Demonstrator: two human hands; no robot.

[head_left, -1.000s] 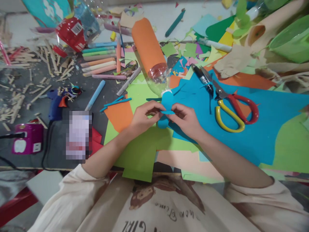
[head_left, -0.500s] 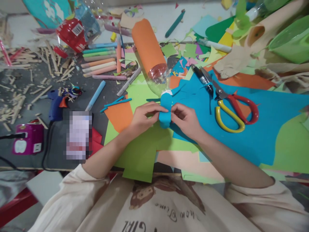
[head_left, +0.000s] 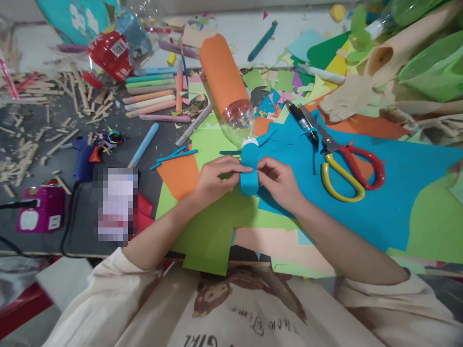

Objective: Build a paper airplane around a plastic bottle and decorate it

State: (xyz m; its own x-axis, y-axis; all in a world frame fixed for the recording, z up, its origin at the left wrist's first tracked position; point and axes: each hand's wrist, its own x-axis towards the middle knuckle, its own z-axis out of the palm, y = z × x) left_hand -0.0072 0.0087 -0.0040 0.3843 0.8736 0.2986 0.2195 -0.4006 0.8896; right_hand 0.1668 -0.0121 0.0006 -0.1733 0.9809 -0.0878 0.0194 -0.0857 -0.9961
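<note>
Below bottle [head_left: 227,82] | left hand [head_left: 213,180], right hand [head_left: 278,182] pinch blue strip [head_left: 249,183] | ends hidden

Cream sleeves [head_left: 103,294], shirt [head_left: 296,313] w/ brown print

The paper strip [head_left: 249,182] is plain blue, like the big sheet [head_left: 379,202] beneath; the bottle [head_left: 221,72] wears orange; the scissors [head_left: 338,153] have one red handle, one yellow; the surface [head_left: 119,140] is dark grey

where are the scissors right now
In the head view the red-and-yellow-handled scissors lie on the large blue paper sheet, right of the right hand that pinches a small blue paper strip, with a black marker pen beside their blades.
</note>
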